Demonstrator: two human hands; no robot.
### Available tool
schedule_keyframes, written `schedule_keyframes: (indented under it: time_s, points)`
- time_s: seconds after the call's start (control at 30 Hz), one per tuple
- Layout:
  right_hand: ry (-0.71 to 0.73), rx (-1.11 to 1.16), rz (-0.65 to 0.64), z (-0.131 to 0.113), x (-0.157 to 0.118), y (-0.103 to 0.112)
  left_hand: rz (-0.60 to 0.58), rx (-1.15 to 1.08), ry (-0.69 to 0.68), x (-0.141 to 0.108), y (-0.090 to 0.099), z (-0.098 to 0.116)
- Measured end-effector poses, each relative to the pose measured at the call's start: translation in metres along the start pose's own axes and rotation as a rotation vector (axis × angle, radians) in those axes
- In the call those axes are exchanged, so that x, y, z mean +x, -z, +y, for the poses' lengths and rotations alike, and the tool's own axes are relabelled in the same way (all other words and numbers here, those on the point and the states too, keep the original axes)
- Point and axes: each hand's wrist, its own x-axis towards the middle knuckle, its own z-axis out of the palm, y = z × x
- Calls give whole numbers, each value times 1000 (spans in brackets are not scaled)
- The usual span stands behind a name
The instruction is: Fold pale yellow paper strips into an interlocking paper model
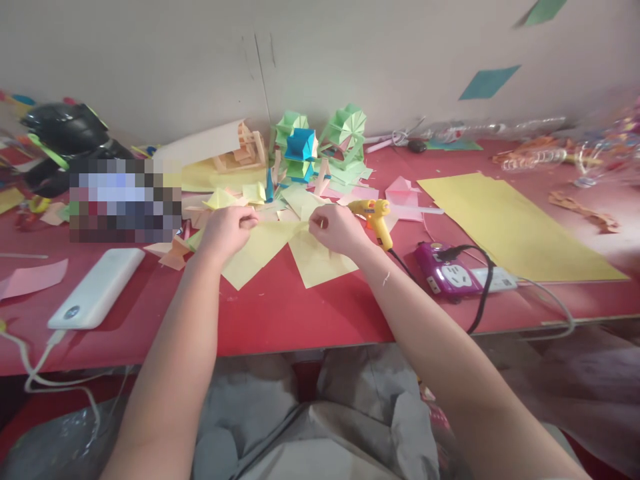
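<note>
My left hand is closed in a pinch at the upper edge of a pale yellow piece of paper. Opposite it, my right hand also pinches yellow paper, which stretches between the two hands. A second pale yellow piece shows below my right hand; whether the pieces are joined cannot be made out. Just right of that hand lies a yellow hot glue gun with a glue stick in it. Beyond the hands are folded paper scraps and blue and green paper models.
On the red table, a white power bank with a cable lies at left. A purple power socket and large yellow sheets are at right. At back left stands a small wooden-looking model beside a black object.
</note>
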Motion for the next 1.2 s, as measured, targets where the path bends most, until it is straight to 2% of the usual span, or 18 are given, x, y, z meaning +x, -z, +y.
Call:
schedule_keyframes:
  time_s: [0.13, 0.3, 0.5, 0.7, 0.8, 0.93, 1.2]
  points:
    - [-25, 20, 39, 0, -1, 1, 1, 18, 4, 0, 1, -2]
    - [66, 208, 130, 3, 0, -2, -23, -47, 34, -2, 3, 6]
    - [146, 316, -40, -6, -4, -10, -94, -233, -137, -6, -6, 30]
    - [211, 232, -50, -13, -8, -12, -69, -334, -220, -7, -23, 45]
    - [245, 238, 13, -11, -6, -12, -61, -333, -197, -6, -22, 45]
    - [261, 275, 137, -5, -3, -10, -31, -329, -149, -5, -12, 39]
    - [126, 389, 411, 3, 0, 5, 13, -109, 57, -4, 6, 14]
